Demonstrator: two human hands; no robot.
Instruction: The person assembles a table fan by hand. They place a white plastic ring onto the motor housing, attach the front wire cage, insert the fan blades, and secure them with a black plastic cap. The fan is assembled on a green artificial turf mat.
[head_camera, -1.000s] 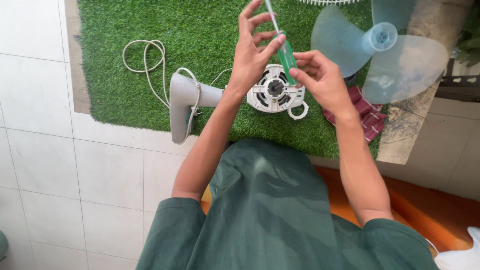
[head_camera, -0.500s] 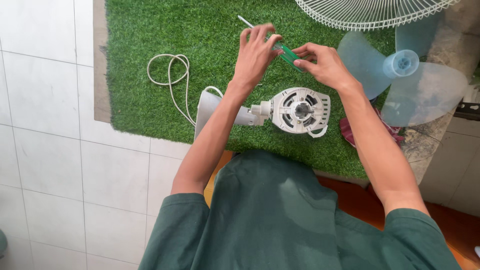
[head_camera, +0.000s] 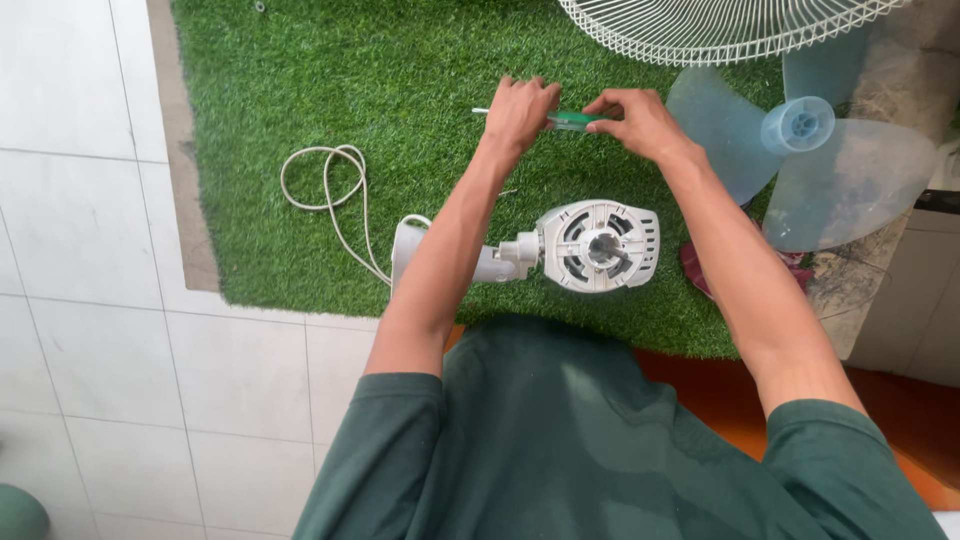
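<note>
My left hand (head_camera: 520, 112) and my right hand (head_camera: 638, 120) both hold a green-handled screwdriver (head_camera: 572, 121) level above the green artificial grass mat (head_camera: 400, 120). Its metal shaft pokes out to the left of my left hand. Nearer to me, between my forearms, lies a white fan motor housing (head_camera: 598, 245) on its grey neck and stand (head_camera: 480, 262), its open face turned up.
A white power cord (head_camera: 325, 190) coils on the mat at left. A translucent blue fan blade (head_camera: 800, 150) lies at right, a white wire grille (head_camera: 720, 30) at the top, a red checked cloth (head_camera: 700, 272) beside the motor. White floor tiles surround the mat.
Both hands have lowered the screwdriver from upright to lying level, farther from me. The view has shifted slightly, so the motor sits lower in view.
</note>
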